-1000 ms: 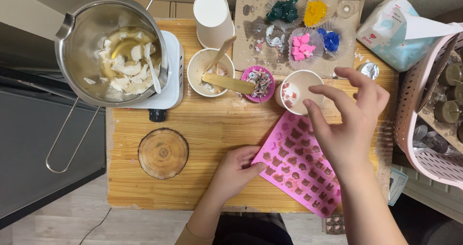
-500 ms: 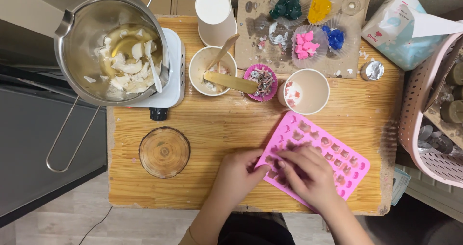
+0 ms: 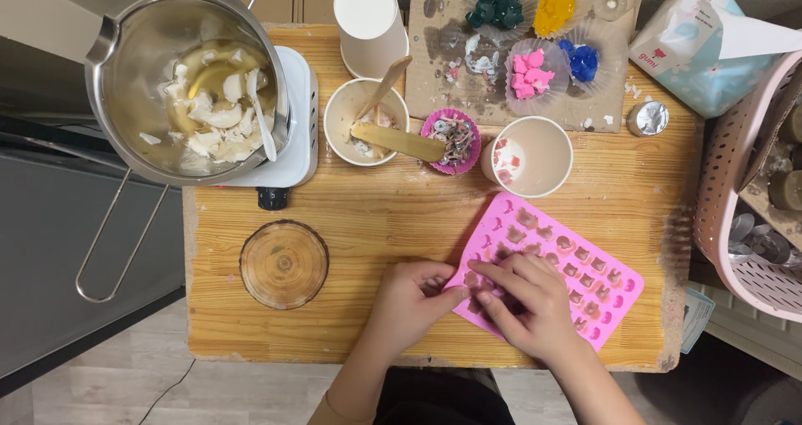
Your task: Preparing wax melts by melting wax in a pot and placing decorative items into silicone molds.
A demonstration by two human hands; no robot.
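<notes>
Both hands are on one pink mold [image 3: 576,266] at the surface's [image 3: 351,325] near edge. Left hand [image 3: 409,304] has fingers curled, pinching its corner; right hand [image 3: 522,304] has fingers loosely bent, pressing the cavities. Three cups [image 3: 535,153] sit behind it.

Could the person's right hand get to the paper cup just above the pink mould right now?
Probably yes. The right hand rests on the pink mould, and the paper cup stands just beyond it with only bare tabletop between.

Pale blue tissue pack [image 3: 710,49] at table's far-right corner
</notes>
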